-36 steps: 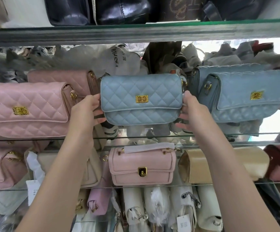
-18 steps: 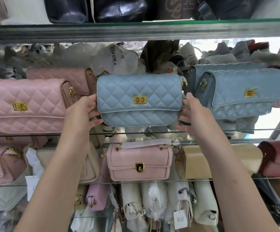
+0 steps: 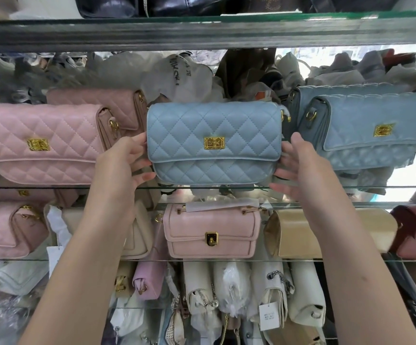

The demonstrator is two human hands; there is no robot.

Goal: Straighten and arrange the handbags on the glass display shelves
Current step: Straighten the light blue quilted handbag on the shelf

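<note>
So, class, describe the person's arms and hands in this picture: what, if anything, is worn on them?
Both the left hand and the right hand are bare: no gloves, and no rings on the fingers in view. The left forearm and right forearm are uncovered down to the picture's lower edge, with no sleeve, watch or bracelet in sight. Nail finish is too small to tell.

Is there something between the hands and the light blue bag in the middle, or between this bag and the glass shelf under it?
Nothing visible. The left hand and right hand touch the ends of the blue bag directly, and no object shows between its base and the glass shelf.
</note>
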